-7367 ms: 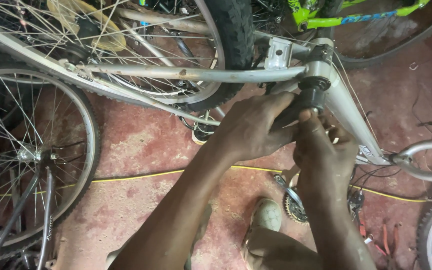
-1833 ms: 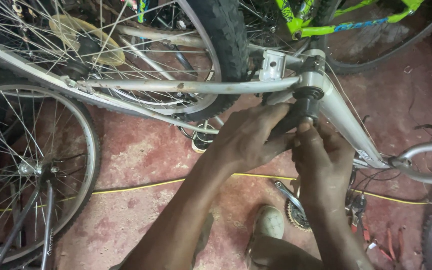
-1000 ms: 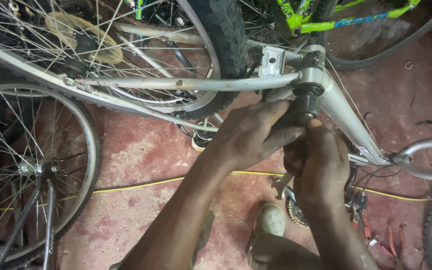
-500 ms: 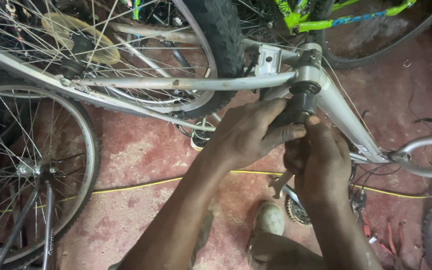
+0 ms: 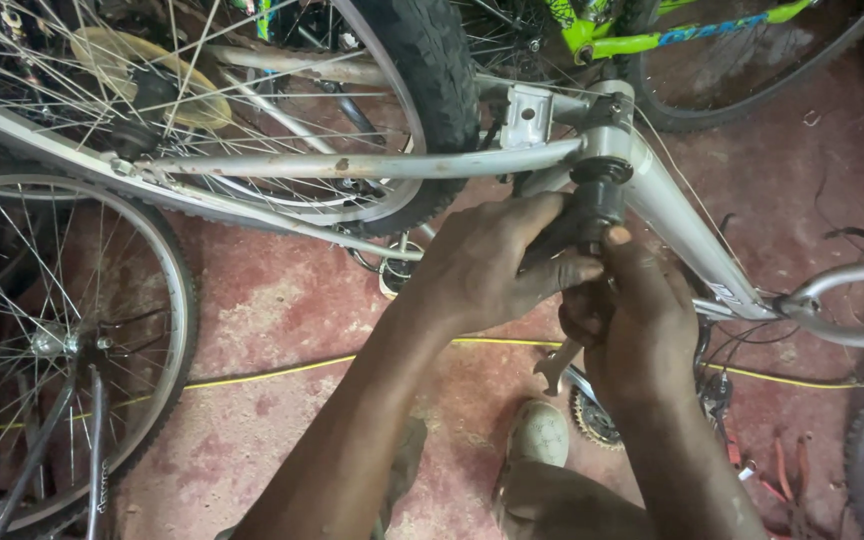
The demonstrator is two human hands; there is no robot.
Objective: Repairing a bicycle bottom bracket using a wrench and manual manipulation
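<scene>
A silver bicycle frame (image 5: 372, 165) lies across the view, its bottom bracket shell (image 5: 607, 145) near the top right. A black cylindrical tool (image 5: 597, 200) sticks out of the shell. My left hand (image 5: 487, 265) wraps its fingers around the lower part of this black piece. My right hand (image 5: 637, 325) grips from below, thumb pressed on the black piece, and holds a metal spanner whose open end (image 5: 555, 370) pokes out under the fist.
A knobbly tyre (image 5: 432, 90) and spoked wheels (image 5: 62, 340) crowd the left and top. A green bike frame (image 5: 652, 35) lies behind. On the red floor lie a yellow cable (image 5: 282, 370), a sprocket (image 5: 592, 425), and my shoe (image 5: 540, 435).
Both hands have stayed on the black piece at the bottom bracket. My right hand has shifted slightly lower and turned, so the spanner end shows beneath it.
</scene>
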